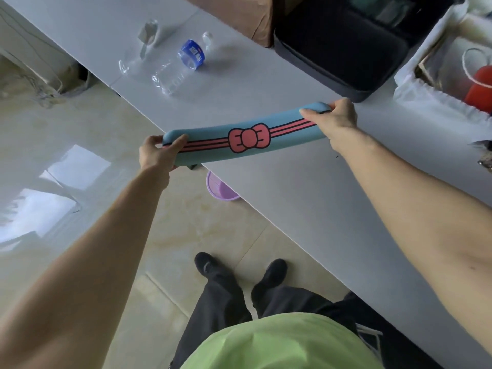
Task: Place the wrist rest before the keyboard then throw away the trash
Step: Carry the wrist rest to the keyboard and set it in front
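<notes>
A long blue wrist rest (213, 139) with pink stripes and a pink bow is held above the table's near edge, slightly bowed. My left hand (157, 153) grips its left end, which hangs past the edge over the floor. My right hand (336, 115) pinches its right end over the grey table (306, 182). An empty clear plastic bottle (178, 66) with a blue label lies on its side farther back on the table. Crumpled clear plastic (143, 43) lies beside it. No keyboard is visible.
A black case (343, 43) and a brown cardboard box (239, 14) stand at the table's back. A white-lined bin (410, 83) holding red items sits at right. A purple basin (221, 187) is on the tiled floor under the table. My feet stand near the table edge.
</notes>
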